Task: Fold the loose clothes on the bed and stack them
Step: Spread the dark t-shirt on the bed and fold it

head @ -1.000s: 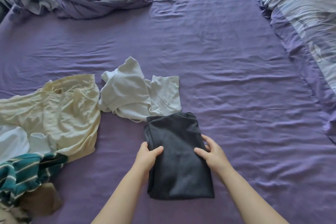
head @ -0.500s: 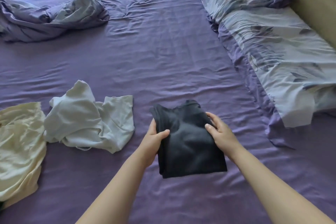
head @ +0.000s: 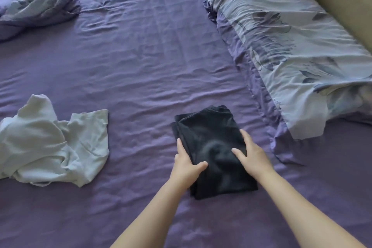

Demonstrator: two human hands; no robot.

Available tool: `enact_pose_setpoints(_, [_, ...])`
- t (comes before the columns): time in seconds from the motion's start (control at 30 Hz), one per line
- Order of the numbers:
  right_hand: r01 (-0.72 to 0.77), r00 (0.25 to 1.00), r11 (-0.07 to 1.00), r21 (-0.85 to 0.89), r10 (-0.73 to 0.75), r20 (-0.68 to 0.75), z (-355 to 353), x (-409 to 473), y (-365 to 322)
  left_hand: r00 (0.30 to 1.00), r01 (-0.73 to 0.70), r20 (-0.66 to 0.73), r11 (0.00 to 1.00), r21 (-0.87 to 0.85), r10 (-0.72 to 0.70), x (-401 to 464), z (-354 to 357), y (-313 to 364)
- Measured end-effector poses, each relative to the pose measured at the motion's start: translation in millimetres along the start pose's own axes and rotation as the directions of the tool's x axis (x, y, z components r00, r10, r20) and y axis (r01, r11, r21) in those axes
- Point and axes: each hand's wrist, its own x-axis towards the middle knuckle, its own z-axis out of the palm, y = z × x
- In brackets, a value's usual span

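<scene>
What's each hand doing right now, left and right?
Left hand: holding the left edge of the folded dark garment, thumb on top.
Right hand: holding the garment's right side, fingers round its edge.

The bed (head: 141, 56) in front of me is wearing a wrinkled purple sheet. A folded black garment (head: 213, 149) is lying on it near the middle, a crumpled white shirt (head: 52, 145) is lying well apart to its left, a bunched duvet (head: 38, 4) is sitting at the far left, and a flowered pillow (head: 291, 46) is lying along the right.
</scene>
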Motion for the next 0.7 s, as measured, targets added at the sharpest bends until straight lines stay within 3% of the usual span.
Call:
enact_pose_setpoints(0.17, [0.040,0.999,0.994,-0.101,-0.040,0.005,4.0,-0.9,-2.3,1.000,-0.021,0.002,0.991,0.135,0.021,0.1,-1.2,-4.7])
enact_pose_setpoints(0.27, [0.018,0.997,0.957,-0.289,-0.041,-0.071,5.3,-8.0,-9.2,0.997,0.012,-0.079,0.989,0.149,0.000,-7.5,-1.9,-3.0])
enact_pose_setpoints(0.33, [0.065,0.979,0.898,-0.435,-0.142,-0.146,7.9,-16.8,-14.7,0.980,0.046,-0.196,0.944,0.326,0.020,-14.8,1.0,-2.6])
enact_pose_setpoints(0.4, [0.153,0.941,0.857,-0.492,-0.279,-0.192,14.7,-24.1,-18.7,0.939,-0.007,-0.268,0.790,0.613,0.216,-23.2,5.9,-4.4])
enact_pose_setpoints(0.5, [0.307,0.907,0.796,-0.521,-0.411,-0.094,33.0,-36.0,-23.0,0.853,-0.236,-0.079,0.516,0.824,0.517,-26.4,17.0,-16.6])
enact_pose_setpoints(0.53, [0.334,0.910,0.784,-0.523,-0.413,-0.037,39.5,-39.1,-23.3,0.868,-0.265,0.008,0.449,0.853,0.496,-25.4,18.3,-22.9])
enact_pose_setpoints(0.6, [0.346,0.929,0.762,-0.548,-0.361,0.084,48.6,-43.6,-23.3,0.932,-0.250,0.095,0.433,0.866,0.349,-20.2,17.3,-39.9])
enact_pose_setpoints(0.7, [0.331,0.944,0.778,-0.534,-0.271,0.190,53.2,-38.2,-16.8,0.942,-0.244,0.116,0.409,0.879,0.314,-11.1,13.5,-55.2])
